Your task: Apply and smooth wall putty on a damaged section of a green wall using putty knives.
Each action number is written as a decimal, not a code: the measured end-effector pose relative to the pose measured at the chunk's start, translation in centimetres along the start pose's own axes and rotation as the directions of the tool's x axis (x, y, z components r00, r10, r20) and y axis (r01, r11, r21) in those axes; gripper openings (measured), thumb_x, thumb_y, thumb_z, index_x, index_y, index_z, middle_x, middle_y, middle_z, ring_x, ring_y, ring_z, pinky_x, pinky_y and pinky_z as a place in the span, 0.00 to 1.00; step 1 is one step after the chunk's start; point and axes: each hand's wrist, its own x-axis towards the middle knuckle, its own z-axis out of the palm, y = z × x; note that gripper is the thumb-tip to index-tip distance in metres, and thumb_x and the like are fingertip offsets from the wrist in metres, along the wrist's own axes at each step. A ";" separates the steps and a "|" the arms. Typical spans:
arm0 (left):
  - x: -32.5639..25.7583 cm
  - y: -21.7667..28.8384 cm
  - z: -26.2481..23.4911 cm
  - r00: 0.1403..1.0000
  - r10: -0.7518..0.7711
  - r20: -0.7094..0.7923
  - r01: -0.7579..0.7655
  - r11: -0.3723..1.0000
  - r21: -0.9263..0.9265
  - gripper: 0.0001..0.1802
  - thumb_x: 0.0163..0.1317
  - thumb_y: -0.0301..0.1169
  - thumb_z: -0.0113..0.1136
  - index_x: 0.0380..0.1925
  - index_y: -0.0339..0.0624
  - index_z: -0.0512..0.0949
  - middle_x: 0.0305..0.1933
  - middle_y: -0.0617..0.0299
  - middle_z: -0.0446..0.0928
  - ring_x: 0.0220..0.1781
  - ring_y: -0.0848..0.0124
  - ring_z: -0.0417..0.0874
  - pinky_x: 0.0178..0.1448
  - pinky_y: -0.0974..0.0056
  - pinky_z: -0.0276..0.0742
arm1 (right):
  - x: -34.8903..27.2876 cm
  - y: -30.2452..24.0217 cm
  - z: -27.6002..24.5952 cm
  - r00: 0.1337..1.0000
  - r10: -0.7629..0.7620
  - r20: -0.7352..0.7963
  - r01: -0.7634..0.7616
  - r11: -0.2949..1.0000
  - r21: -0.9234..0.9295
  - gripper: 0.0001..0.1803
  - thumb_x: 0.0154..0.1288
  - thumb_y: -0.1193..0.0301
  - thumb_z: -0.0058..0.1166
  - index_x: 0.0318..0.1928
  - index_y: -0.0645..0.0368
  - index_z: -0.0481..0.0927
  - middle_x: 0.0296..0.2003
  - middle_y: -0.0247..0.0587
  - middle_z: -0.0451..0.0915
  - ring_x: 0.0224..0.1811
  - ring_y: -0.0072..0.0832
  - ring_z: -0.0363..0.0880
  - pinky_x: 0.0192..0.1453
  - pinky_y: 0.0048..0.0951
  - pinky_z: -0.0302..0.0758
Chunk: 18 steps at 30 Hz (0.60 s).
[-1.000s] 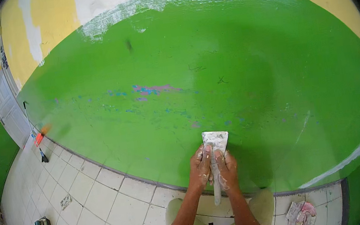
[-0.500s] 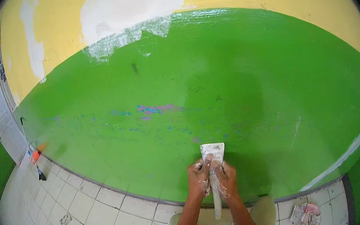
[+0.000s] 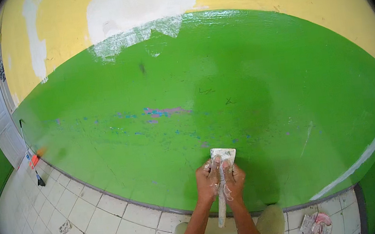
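The long wall (image 3: 312, 75) is green below and yellow above, with a large white patch (image 3: 137, 4) crossing the border between the two colours. Blue and purple flecks (image 3: 168, 111) mark the green. At far left is a white panelled door (image 3: 3, 126). Pale square tiles (image 3: 92, 215) cover the floor, edged by a grey strip (image 3: 361, 208). Light shines softly along the green's upper edge

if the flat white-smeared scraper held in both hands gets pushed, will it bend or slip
The scraper is probably fairly stiff, since it looks flat and straight. It might slip a little, as the left hand and right hand look smeared.
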 end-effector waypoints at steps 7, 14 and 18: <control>2.7 5.0 1.5 0.999 0.042 -0.020 -0.043 0.998 -0.044 0.18 0.69 0.34 0.54 0.19 0.40 0.73 0.21 0.77 0.65 0.23 0.85 0.59 0.23 0.73 0.54 | 3.7 -3.1 1.5 0.998 0.012 0.067 -0.001 0.986 -0.165 0.17 0.72 0.61 0.48 0.32 0.63 0.76 0.22 0.35 0.73 0.25 0.22 0.66 0.28 0.33 0.66; 1.5 1.6 1.6 0.976 0.058 -0.208 -0.036 0.994 0.106 0.19 0.69 0.36 0.55 0.18 0.40 0.72 0.19 0.76 0.66 0.21 0.86 0.59 0.21 0.73 0.53 | 2.2 -0.8 0.5 0.982 -0.190 -0.003 0.185 0.961 -0.208 0.17 0.72 0.62 0.47 0.30 0.64 0.75 0.20 0.36 0.70 0.23 0.20 0.64 0.25 0.30 0.63; 1.6 3.9 1.2 0.998 0.016 -0.059 -0.020 0.998 -0.056 0.17 0.68 0.36 0.56 0.21 0.39 0.75 0.20 0.76 0.67 0.22 0.85 0.60 0.22 0.73 0.53 | 2.4 -2.3 0.6 0.994 0.025 0.104 -0.002 0.977 -0.211 0.18 0.72 0.62 0.47 0.33 0.66 0.77 0.21 0.40 0.74 0.24 0.22 0.68 0.27 0.32 0.66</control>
